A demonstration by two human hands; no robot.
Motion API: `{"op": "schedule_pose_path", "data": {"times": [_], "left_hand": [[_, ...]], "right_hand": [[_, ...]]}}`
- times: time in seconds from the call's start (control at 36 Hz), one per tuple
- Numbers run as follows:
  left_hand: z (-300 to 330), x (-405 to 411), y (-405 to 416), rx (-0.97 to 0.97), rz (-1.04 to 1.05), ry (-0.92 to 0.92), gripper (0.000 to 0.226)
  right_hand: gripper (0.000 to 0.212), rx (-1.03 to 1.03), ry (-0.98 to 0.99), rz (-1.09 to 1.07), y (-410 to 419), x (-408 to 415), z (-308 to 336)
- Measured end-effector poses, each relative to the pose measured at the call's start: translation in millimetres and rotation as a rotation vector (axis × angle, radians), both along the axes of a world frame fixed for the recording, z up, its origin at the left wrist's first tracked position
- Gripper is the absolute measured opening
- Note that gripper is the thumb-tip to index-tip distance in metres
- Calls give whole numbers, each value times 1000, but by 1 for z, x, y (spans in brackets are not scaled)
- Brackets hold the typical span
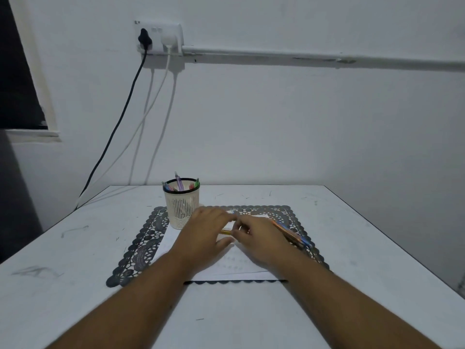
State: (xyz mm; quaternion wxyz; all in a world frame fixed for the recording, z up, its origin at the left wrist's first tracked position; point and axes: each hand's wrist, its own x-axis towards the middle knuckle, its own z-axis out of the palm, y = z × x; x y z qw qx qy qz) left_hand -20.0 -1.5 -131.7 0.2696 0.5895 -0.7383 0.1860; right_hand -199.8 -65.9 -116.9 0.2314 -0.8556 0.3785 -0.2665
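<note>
The right hand (261, 238) clasps a bundle of pens (293, 236), right of the pen cup (181, 207). The left hand (208, 233) covers a yellow pencil (226, 232); whether it pinches is unclear. Crowded fingers could let pens slip and scatter.

Two bare hands and forearms show. The left hand (206, 233) and the right hand (259, 240) are slightly blurred, with slim fingers and short nails. Behind the left hand runs the left forearm (141, 295), behind the right hand the right forearm (334, 295), both bare and broadening away from the wrists.
</note>
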Motion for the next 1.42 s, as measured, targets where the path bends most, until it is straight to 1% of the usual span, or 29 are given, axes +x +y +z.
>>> {"op": "schedule_pose_path", "data": {"times": [0.06, 0.11, 0.17, 0.25, 0.31, 0.42, 0.5, 0.61, 0.72, 0.81, 0.86, 0.97, 1.06, 1.11, 1.17, 1.33, 1.42], "left_hand": [[2, -1, 0, -3, 31, 6, 22], [4, 2, -1, 6, 64, 12, 14], [5, 9, -3, 8, 100, 6, 12], [7, 18, -4, 11, 143, 59, 11], [9, 21, -2, 21, 154, 81, 11], [7, 17, 4, 48, 113, 152, 16], [4, 10, 5, 82, 78, 183, 21], [2, 8, 5, 62, 88, 167, 18], [2, 12, 4, 109, 125, 177, 17], [1, 13, 3, 125, 144, 215, 17], [0, 14, 3, 133, 150, 234, 17], [2, 13, 4, 108, 157, 230, 15], [2, 12, 5, 94, 163, 225, 15], [2, 12, 5, 96, 167, 220, 15], [2, 12, 5, 101, 162, 219, 16], [1, 12, 5, 107, 151, 213, 18], [2, 12, 5, 108, 149, 197, 19]], "right_hand": [[14, 62, -71, 22, 1, 4, -3], [12, 99, -148, 22, 1, 5, -4], [8, 146, -236, 14, -4, 1, -4], [5, 200, -358, -23, -14, -6, -5], [4, 315, -467, -7, -17, -9, -6], [4, 475, -564, 36, -18, -7, -8], [9, 494, -554, 81, -16, 0, -11], [4, 519, -580, 118, -17, 2, -13], [6, 593, -628, 103, -20, 0, -13], [8, 616, -625, 76, -21, -2, -14], [11, 604, -630, 57, -21, -3, -13], [22, 475, -611, -6, -23, -6, -11], [29, 480, -609, -10, -24, -6, -12], [26, 535, -593, 4, -22, -6, -11], [15, 576, -589, 27, -20, -6, -11], [9, 532, -585, 44, -21, -6, -13], [10, 487, -532, 36, -22, -7, -13]]}}
